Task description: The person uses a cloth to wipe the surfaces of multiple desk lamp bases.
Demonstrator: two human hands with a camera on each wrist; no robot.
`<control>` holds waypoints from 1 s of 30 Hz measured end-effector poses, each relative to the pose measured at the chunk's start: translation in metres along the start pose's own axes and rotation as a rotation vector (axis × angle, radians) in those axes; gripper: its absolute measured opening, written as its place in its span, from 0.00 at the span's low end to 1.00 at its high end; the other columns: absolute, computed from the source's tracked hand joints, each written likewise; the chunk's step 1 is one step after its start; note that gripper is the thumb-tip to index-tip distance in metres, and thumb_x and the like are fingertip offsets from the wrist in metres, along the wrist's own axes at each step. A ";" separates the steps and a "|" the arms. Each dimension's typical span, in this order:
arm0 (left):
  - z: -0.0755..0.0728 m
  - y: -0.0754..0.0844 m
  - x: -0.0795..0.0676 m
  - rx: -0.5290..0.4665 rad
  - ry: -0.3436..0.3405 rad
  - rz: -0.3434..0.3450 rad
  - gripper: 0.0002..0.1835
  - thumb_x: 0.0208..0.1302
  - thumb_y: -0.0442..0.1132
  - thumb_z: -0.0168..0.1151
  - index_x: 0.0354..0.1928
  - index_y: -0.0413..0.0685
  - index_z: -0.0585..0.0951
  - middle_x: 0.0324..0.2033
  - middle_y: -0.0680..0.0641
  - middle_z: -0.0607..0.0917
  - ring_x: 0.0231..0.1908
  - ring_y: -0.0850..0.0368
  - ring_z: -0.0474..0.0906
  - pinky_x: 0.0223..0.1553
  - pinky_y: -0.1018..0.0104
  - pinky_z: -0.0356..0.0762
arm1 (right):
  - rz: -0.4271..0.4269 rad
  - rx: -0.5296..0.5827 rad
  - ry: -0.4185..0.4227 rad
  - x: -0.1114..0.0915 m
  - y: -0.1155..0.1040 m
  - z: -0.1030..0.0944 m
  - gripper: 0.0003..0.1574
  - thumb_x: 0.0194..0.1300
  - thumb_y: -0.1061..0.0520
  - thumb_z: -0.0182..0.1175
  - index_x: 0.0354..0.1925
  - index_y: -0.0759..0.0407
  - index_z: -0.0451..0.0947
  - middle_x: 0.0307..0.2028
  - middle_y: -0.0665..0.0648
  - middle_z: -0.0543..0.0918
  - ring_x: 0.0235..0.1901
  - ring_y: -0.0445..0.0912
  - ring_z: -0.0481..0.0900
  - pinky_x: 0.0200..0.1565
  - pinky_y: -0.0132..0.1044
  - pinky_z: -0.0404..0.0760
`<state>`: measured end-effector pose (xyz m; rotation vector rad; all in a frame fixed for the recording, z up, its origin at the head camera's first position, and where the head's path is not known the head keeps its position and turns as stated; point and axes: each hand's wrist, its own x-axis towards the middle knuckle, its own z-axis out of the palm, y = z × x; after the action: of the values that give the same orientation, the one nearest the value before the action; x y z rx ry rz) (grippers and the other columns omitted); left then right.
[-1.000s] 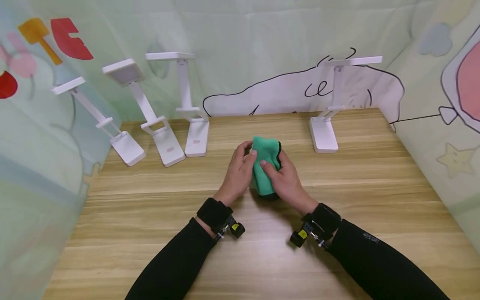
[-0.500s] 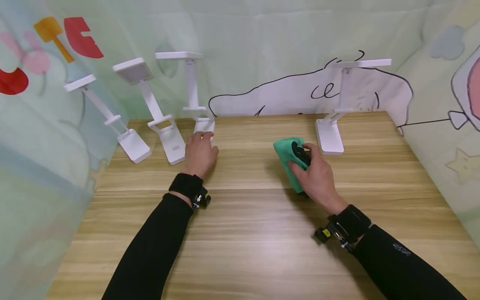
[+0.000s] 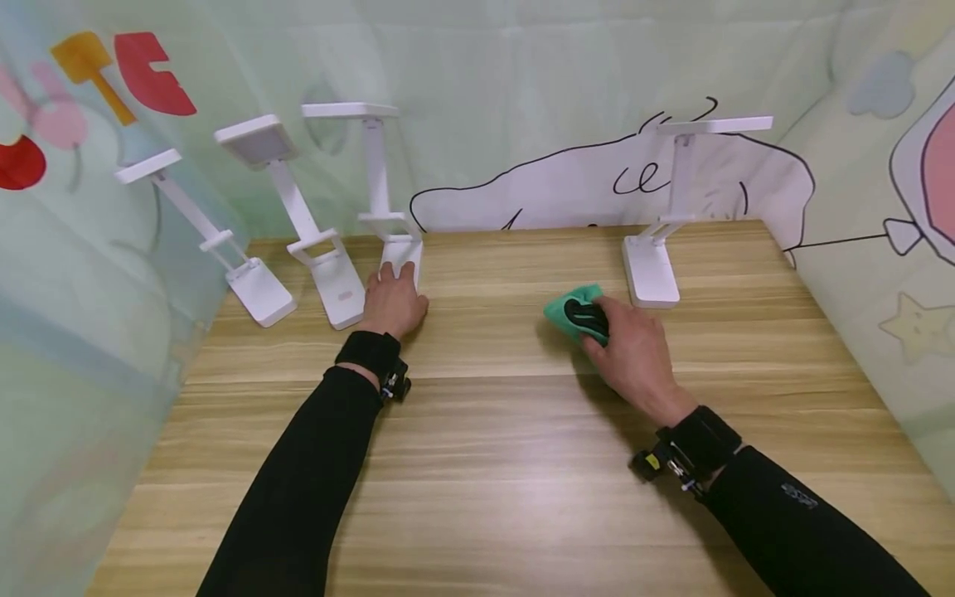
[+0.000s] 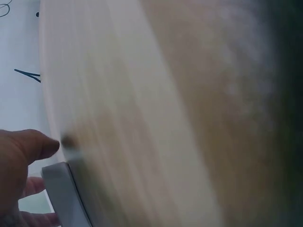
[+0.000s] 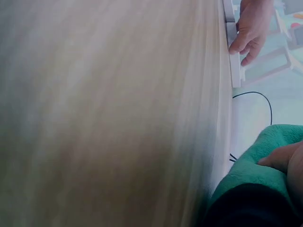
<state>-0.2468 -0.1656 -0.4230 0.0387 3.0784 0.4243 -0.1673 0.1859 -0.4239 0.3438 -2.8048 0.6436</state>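
Right grip (image 3: 634, 348) clamps a bunched, fuzzy, black-edged green cloth (image 3: 561, 311); left grip (image 3: 393, 303), spread, touches a lamp (image 3: 377, 176).

Three lamps (image 3: 337, 286) on table (image 3: 477, 464), left rear; fourth lamp (image 3: 651, 274) right rear; cloth (image 3: 563, 311) left of it, slightly before; backdrop (image 3: 477, 99) behind.

Beneath the grip we see a wood-grain tabletop (image 3: 462, 464), with a soft patch of reflected light (image 3: 515, 506) nearer us. Beyond the grip we have a pale green cartoon-printed fabric backdrop (image 3: 522, 91); far left of it an orange hammer print (image 3: 85, 60) shows, far right a pale yellow star print (image 3: 921, 325).
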 end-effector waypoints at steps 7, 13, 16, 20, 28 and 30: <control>0.000 -0.002 0.001 -0.011 -0.029 0.019 0.32 0.66 0.41 0.50 0.71 0.43 0.60 0.64 0.28 0.61 0.63 0.28 0.56 0.64 0.39 0.57 | 0.015 0.000 -0.054 -0.001 0.002 0.003 0.35 0.60 0.52 0.64 0.61 0.65 0.68 0.52 0.70 0.79 0.48 0.64 0.74 0.44 0.63 0.69; 0.000 -0.003 0.001 0.011 -0.037 0.050 0.31 0.65 0.40 0.49 0.70 0.41 0.61 0.64 0.28 0.63 0.64 0.33 0.57 0.66 0.42 0.53 | 0.021 -0.002 -0.077 0.001 0.003 0.004 0.35 0.60 0.51 0.64 0.61 0.65 0.68 0.52 0.70 0.79 0.49 0.64 0.74 0.45 0.64 0.70; -0.001 -0.002 0.000 0.004 -0.042 0.048 0.32 0.64 0.40 0.49 0.70 0.42 0.61 0.64 0.28 0.63 0.63 0.33 0.57 0.66 0.42 0.53 | 0.021 -0.001 -0.081 0.002 0.004 0.004 0.35 0.60 0.51 0.64 0.61 0.65 0.68 0.51 0.70 0.79 0.48 0.64 0.75 0.44 0.64 0.70; -0.001 0.001 -0.002 0.011 -0.049 0.060 0.32 0.64 0.41 0.50 0.71 0.42 0.61 0.64 0.29 0.63 0.63 0.33 0.58 0.66 0.42 0.54 | 0.018 -0.002 -0.090 0.002 0.004 0.005 0.35 0.60 0.51 0.63 0.61 0.65 0.67 0.51 0.70 0.79 0.48 0.63 0.76 0.44 0.64 0.71; -0.001 0.006 -0.014 0.051 -0.058 0.095 0.32 0.67 0.45 0.53 0.71 0.44 0.62 0.64 0.29 0.65 0.60 0.31 0.63 0.62 0.43 0.63 | 0.011 -0.009 -0.097 0.002 0.005 0.006 0.35 0.61 0.52 0.62 0.61 0.66 0.67 0.51 0.71 0.79 0.47 0.64 0.76 0.45 0.66 0.71; 0.000 0.008 -0.018 0.057 -0.050 0.101 0.32 0.66 0.45 0.53 0.71 0.44 0.62 0.64 0.30 0.66 0.59 0.30 0.64 0.60 0.42 0.66 | 0.010 -0.007 -0.097 0.002 0.005 0.007 0.35 0.61 0.52 0.62 0.62 0.66 0.67 0.51 0.71 0.79 0.47 0.64 0.76 0.45 0.66 0.71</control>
<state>-0.2291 -0.1589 -0.4199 0.2044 3.0479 0.3344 -0.1721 0.1864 -0.4310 0.3699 -2.9021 0.6355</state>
